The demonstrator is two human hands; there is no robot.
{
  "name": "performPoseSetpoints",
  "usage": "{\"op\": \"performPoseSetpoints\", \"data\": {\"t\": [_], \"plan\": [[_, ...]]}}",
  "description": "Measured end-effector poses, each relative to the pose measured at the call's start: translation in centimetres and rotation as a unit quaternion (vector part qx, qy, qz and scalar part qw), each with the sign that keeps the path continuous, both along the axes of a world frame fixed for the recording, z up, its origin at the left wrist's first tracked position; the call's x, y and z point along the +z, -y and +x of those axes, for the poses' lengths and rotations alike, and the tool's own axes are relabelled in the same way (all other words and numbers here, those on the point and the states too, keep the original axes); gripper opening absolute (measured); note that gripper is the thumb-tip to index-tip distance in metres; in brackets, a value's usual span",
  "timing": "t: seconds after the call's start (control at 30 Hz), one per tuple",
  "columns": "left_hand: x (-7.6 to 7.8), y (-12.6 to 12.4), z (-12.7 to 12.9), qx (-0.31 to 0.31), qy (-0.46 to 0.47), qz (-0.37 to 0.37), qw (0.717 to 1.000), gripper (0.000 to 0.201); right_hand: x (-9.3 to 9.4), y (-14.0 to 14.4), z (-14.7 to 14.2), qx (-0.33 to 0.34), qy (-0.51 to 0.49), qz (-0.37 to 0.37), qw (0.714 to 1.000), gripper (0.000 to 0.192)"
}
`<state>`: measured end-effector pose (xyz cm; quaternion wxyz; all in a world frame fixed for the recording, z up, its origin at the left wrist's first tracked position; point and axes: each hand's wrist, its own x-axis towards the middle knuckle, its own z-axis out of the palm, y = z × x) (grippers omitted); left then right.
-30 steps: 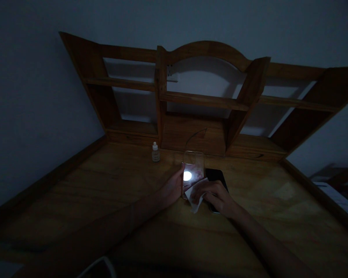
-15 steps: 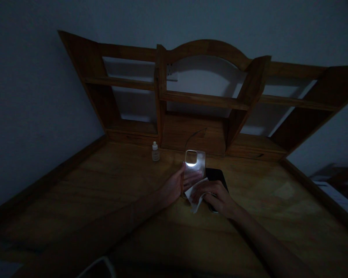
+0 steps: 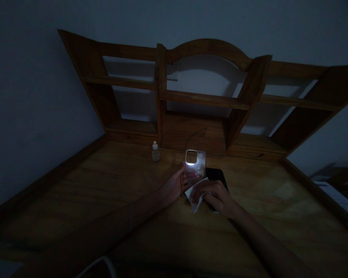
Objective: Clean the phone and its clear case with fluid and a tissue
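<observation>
The clear phone case (image 3: 195, 165) is see-through with a glowing square camera cutout near its top (pretty dim shot overall). It stands upright at frame center, the left hand (image 3: 174, 186) clamped on its left edge, while the right hand (image 3: 216, 197) is closed on a white cloth (image 3: 195, 194) pressed against its lower part. Below is a wooden desk (image 3: 110, 193), its shelves (image 3: 203, 100) filling the upper frame against a grey wall.

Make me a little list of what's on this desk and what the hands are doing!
left hand: holds the clear phone case upright
right hand: presses a white cloth on the case
phone: dark, flat, behind the right hand
small bottle: stands by the shelf
desk: wooden
light: dim
</observation>
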<state>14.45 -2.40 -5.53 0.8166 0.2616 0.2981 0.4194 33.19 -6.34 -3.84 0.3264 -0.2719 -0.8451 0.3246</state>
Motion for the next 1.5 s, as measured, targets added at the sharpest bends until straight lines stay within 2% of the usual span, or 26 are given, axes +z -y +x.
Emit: {"op": "performPoseSetpoints", "data": {"t": [0.33, 0.63, 1.0, 1.27, 1.5], "plan": [[0.4, -0.1, 0.0, 0.011, -0.007, -0.031, 0.999, 0.041, -0.2, -0.1, 0.0, 0.007, -0.001, 0.012, 1.000, 0.041], [0.5, 0.1, 0.0, 0.015, -0.003, -0.022, 1.000, 0.041, -0.1, 0.0, 0.0, 0.005, 0.002, 0.010, 1.000, 0.036], [-0.9, -0.4, -0.3, -0.061, 0.029, 0.045, 0.997, 0.053, -0.4, -0.1, 0.2, -0.007, 0.009, 0.006, 1.000, 0.034], [-0.3, -0.4, -0.4, -0.066, 0.015, 0.056, 0.996, 0.055, -0.3, -0.1, 0.1, -0.008, 0.009, 0.001, 1.000, 0.034], [-0.6, -0.9, -0.3, -0.064, 0.000, 0.048, 0.997, 0.053, -0.3, -0.1, 0.0, 0.003, 0.000, 0.005, 1.000, 0.033]]}}
